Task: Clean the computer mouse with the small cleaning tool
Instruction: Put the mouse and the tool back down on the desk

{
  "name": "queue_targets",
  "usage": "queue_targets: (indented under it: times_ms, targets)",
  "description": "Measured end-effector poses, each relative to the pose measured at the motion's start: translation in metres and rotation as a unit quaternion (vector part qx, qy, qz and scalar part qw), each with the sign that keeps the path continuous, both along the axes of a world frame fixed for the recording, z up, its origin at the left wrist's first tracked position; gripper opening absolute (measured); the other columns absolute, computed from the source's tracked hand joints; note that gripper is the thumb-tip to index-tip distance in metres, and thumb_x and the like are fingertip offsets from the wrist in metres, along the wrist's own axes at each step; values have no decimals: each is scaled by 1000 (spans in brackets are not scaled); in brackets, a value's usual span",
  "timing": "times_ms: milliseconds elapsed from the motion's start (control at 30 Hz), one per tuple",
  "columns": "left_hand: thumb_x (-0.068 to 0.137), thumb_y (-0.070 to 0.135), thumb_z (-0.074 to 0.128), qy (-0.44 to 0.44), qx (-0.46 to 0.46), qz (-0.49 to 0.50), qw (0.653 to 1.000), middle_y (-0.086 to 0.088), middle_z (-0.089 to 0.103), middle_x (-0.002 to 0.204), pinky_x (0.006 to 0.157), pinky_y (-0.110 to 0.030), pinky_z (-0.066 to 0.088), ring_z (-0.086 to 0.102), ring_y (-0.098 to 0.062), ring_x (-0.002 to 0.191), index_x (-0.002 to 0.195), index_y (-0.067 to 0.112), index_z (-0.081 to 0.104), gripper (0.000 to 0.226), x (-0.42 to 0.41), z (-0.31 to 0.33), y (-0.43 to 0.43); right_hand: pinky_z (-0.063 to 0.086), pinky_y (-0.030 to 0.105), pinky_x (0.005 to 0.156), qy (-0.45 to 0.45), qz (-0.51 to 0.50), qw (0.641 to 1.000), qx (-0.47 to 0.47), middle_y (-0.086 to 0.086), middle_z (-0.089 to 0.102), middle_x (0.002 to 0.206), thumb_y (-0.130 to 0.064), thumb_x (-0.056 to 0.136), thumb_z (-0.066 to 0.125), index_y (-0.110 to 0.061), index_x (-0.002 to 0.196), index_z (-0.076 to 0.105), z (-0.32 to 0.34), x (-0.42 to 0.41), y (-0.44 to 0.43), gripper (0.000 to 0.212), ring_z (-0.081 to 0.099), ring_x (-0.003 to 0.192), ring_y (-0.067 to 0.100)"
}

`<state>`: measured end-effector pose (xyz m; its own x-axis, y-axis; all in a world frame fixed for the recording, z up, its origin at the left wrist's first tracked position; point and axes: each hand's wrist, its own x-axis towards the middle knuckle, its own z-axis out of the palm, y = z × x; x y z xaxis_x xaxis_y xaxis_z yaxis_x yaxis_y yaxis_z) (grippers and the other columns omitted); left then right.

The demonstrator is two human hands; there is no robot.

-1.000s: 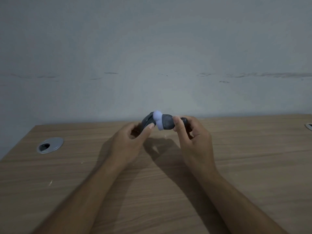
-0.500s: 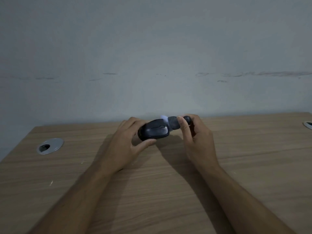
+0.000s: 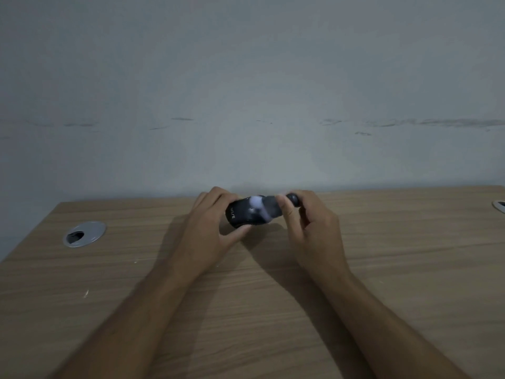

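Blurred tool (image 3: 269,207) seemingly against mouse (image 3: 243,214)

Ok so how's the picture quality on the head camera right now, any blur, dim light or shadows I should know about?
Head view: dim and flat overall, no glare. The cleaning tool in the right hand is motion-blurred, its pale tip smeared over the mouse held by the left hand. Soft shadows fall on the desk beneath both hands. Wide-angle lens bows the desk's far edge slightly.

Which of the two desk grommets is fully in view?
The left grommet: its whole silver ring and dark opening show on the desk. The right grommet is cut off by the frame edge.
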<state>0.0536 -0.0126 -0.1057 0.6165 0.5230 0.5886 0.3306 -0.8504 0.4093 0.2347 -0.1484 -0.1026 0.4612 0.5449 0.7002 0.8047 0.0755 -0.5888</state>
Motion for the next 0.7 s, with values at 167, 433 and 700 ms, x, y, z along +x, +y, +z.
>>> queue_targets:
  times_ms: [167, 433, 700]
  targets:
    - [87, 39, 86, 4, -10, 19, 1000, 1, 68, 115, 85, -18, 41, 59, -21, 103, 123, 14, 76, 45, -1, -1, 1, 39, 10, 69, 7, 2, 1000, -17, -6, 67, 81, -30, 107, 70, -15, 100, 75, -3, -1, 3, 16, 56, 68, 1]
    - [84, 43, 93, -16, -63, 90, 994, 0, 60, 103, 78, -26, 29, 55, -25, 99, 101, 11, 67, 45, 2, -16, -17, 52, 33, 78, -14, -45, 991, -124, 1, 74, 96, -31, 101, 76, -27, 126, 81, -21, 27, 0, 26, 65, 83, 12]
    - [86, 76, 70, 79, -119, 186, 972, 5, 58, 110, 86, -37, 36, 54, -24, 115, 104, 22, 52, 59, -5, -12, -39, 55, 37, 87, -42, -40, 974, -218, 3, 59, 108, -33, 99, 75, -35, 136, 76, -30, 8, -12, 37, 62, 101, 29]
